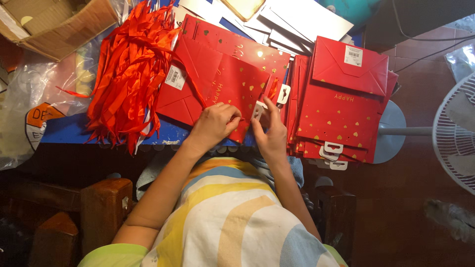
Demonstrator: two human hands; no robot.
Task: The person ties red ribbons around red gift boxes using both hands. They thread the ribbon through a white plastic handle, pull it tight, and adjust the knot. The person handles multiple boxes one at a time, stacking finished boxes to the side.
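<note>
A blue table carries everything, and its near edge sits right against the person's body, so the work lies close under both hands. The biggest thing on it is a heap of red satin ribbons piled at the left, within reach of the left arm and trailing over the table edge. To the right lies a stack of flattened red gift bags with gold hearts, their white hang tags poking out at the near end; the stack is squared off just beside the working spot, apart from the ribbon heap. Between the two lies the single red gift bag being worked on, flat on its side, its near edge pulled toward the person so the punched holes face the hands. The left hand rests on that edge with fingers curled shut, pinching what looks like a ribbon end against the paper. The right hand holds the bag's edge beside a small white tag, fingers partly closed on it. White card sheets and a cardboard box crowd the far side, and a fan stands right.
</note>
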